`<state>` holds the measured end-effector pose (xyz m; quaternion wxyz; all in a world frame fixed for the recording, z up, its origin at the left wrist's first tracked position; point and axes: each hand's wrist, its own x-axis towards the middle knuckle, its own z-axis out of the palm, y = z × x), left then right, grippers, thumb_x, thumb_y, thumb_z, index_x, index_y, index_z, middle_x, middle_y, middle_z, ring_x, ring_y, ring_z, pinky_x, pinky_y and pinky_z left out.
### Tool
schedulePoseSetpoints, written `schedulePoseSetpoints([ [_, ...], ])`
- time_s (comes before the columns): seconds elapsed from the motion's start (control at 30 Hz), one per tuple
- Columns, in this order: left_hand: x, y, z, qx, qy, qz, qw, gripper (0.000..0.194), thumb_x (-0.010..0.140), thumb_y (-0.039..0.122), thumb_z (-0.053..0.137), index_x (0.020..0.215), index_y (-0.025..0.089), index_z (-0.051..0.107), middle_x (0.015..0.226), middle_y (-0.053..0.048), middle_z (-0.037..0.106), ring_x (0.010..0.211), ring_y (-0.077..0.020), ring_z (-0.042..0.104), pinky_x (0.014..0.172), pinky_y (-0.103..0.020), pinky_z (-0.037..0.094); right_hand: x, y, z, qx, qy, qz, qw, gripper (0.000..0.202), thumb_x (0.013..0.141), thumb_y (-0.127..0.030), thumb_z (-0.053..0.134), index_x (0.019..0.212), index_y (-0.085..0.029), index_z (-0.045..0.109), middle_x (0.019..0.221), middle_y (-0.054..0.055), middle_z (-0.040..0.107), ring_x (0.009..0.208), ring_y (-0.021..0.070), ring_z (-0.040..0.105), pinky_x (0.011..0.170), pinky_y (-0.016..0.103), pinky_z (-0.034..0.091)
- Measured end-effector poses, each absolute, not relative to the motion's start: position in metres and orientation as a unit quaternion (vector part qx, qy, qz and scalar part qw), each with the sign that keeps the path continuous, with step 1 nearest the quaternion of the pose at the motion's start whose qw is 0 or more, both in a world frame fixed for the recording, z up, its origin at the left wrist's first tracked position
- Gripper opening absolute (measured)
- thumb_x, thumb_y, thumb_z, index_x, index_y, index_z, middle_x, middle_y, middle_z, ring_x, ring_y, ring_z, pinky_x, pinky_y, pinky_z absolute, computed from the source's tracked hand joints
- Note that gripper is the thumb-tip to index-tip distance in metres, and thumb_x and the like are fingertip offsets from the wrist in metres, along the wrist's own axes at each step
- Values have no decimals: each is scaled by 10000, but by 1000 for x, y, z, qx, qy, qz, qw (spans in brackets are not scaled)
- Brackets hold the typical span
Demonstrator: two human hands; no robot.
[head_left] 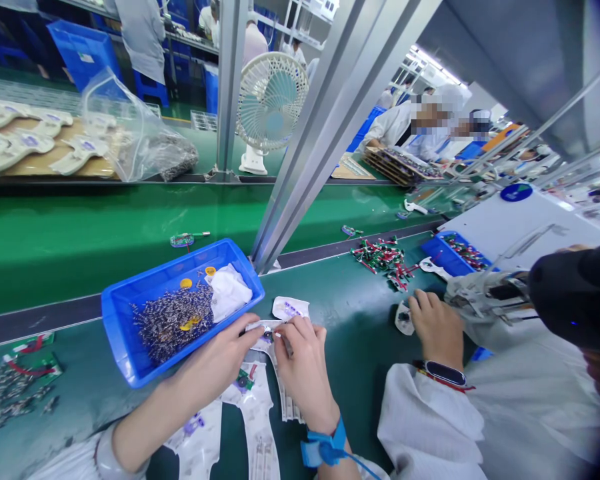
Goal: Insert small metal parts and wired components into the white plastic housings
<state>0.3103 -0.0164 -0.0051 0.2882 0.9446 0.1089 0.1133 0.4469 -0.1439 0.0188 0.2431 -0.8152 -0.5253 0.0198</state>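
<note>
My left hand (236,343) pinches the upper end of a white plastic shell (289,399) just right of the blue bin. Over the same end, my right hand (300,353) has its thumb and fingertips closed near a small dark round part (267,335); what they pinch is too small to name. A blue strap (325,448) circles my right wrist. Behind my fingers lies a smaller white plastic piece (291,308) with purple marks. Below my hands are another white shell (257,420) with a green circuit board (245,377) and a further white shell (200,443).
The blue bin (120,340) holds small screws (173,320), yellow discs and a white bag. Wired circuit boards (385,260) are heaped to the right. A co-worker's hand (435,327) touches a white part (404,319). A metal post (300,160) rises behind the bin, beside a fan (271,103).
</note>
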Motion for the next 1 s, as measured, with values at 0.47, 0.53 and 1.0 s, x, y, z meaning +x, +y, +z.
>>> schedulePoseSetpoints([
  [0.47,310,-16,-3,937,108,124,308,476,908,19,398,1301,245,542,1314,-73,545,1133,-226,625,989,-364,544,447,-144,15,-810,-522,34,267,167,922,-90,488,872,-195,607,911,32,604,885,201,544,777,345,305],
  [0.53,311,-17,-3,937,108,125,309,478,907,16,401,1301,245,543,1307,-72,548,1134,-226,624,993,-367,541,447,-144,15,-810,-522,32,267,167,922,-89,488,871,-195,607,911,33,605,884,202,544,774,345,306],
  [1.0,310,-17,-2,937,112,139,302,498,934,33,392,1367,262,486,1312,-76,559,1128,-225,636,963,-370,565,447,-146,16,-809,-520,38,271,184,913,-96,487,937,-213,626,946,37,634,909,206,577,780,348,330],
])
